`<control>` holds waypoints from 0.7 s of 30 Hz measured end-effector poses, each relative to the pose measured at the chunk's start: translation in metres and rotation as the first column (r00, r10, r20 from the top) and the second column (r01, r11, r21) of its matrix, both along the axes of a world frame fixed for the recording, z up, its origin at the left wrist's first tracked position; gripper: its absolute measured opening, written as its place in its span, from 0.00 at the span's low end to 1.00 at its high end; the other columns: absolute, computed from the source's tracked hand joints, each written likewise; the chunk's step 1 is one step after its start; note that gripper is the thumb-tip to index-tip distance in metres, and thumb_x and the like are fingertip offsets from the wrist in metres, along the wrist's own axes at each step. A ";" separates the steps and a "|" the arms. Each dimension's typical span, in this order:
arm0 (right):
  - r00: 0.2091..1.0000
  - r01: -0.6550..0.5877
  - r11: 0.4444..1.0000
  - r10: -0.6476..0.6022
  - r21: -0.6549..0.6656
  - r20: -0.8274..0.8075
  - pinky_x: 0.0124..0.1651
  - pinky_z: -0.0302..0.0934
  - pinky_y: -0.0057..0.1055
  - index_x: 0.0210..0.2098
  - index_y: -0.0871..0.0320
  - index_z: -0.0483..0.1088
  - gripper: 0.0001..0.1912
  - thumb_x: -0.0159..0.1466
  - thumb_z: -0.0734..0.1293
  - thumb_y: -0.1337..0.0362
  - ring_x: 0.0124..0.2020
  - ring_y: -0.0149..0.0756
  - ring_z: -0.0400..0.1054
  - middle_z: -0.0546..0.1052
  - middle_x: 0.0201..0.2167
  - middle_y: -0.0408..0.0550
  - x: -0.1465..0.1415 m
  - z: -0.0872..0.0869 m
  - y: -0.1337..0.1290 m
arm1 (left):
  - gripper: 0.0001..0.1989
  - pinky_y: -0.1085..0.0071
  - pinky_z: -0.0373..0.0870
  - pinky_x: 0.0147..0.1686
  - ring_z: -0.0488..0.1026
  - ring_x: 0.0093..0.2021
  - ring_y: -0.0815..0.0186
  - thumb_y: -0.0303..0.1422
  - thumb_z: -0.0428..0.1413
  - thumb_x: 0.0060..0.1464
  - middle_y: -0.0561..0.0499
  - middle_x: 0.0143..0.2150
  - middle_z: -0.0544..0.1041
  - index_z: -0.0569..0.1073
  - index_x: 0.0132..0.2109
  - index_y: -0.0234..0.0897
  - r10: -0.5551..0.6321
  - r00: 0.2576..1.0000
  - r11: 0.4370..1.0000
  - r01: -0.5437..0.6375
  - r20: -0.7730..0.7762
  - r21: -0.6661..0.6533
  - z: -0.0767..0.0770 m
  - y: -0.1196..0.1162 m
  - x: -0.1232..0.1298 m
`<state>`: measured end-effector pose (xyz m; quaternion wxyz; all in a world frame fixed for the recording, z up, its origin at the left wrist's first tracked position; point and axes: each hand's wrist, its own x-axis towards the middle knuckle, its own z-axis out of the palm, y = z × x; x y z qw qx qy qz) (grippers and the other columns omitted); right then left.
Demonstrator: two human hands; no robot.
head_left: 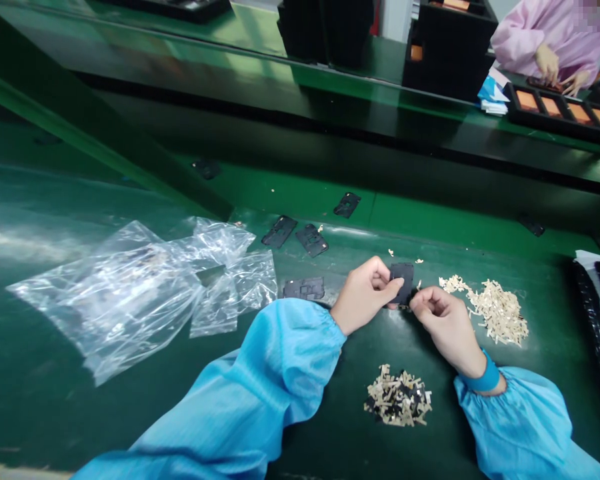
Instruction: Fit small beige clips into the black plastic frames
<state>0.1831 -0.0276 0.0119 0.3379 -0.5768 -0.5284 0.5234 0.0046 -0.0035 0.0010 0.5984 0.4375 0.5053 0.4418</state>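
Between the thumb and fingers of my left hand [367, 293] is a flat black plastic part [403, 283], held raised over the green table. Close to that part's right edge, my right hand [443, 323] is pinched; a small pale piece [419, 285] shows at its fingertips. Right of my right hand lies a heap of small cream pieces [503, 313]. A second heap, mixed cream and black [399, 398], sits below and between my hands. One more black part [304, 288] lies beside my left wrist.
Clear plastic bags [140, 293] lie on the left. Several black parts, one of them here [348, 205], are scattered beyond my hands. A green beam [105, 120] slants across the upper left. Across the bench, a person in pink sleeves [525, 40] works by a black tray [565, 127].
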 end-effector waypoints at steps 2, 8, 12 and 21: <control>1.000 0.005 1.000 -0.005 -0.002 -0.002 0.26 0.54 0.28 0.28 0.57 0.73 0.16 0.57 0.73 0.50 0.24 0.32 0.60 0.72 0.23 0.43 0.000 0.000 0.000 | 0.20 0.76 0.72 0.20 0.69 0.19 0.72 0.41 0.66 0.49 0.61 0.19 0.67 0.61 0.30 0.40 0.003 1.000 1.000 -0.003 0.005 -0.003 0.000 0.000 0.000; 1.000 0.014 1.000 -0.014 0.006 -0.005 0.26 0.55 0.28 0.27 0.57 0.72 0.16 0.57 0.73 0.50 0.23 0.31 0.59 0.71 0.22 0.42 -0.001 0.001 0.000 | 0.19 0.74 0.73 0.20 0.69 0.19 0.71 0.41 0.65 0.49 0.61 0.20 0.68 0.61 0.30 0.40 0.002 1.000 1.000 -0.002 0.007 -0.001 0.001 0.001 0.000; 1.000 0.026 1.000 -0.026 -0.014 -0.017 0.26 0.55 0.27 0.27 0.57 0.72 0.16 0.56 0.73 0.50 0.23 0.30 0.60 0.72 0.23 0.43 -0.002 0.003 0.001 | 0.19 0.73 0.74 0.20 0.70 0.20 0.71 0.41 0.65 0.48 0.60 0.20 0.69 0.61 0.30 0.40 0.001 1.000 1.000 -0.001 0.015 -0.005 0.002 0.001 0.001; 0.999 0.026 0.999 -0.028 -0.045 -0.036 0.22 0.48 0.26 0.27 0.57 0.71 0.17 0.55 0.73 0.50 0.19 0.27 0.53 0.68 0.20 0.40 -0.002 0.007 0.004 | 0.20 0.75 0.70 0.19 0.71 0.20 0.70 0.43 0.65 0.48 0.60 0.20 0.69 0.61 0.30 0.40 -0.040 0.999 0.999 0.040 0.033 -0.010 0.002 0.002 -0.001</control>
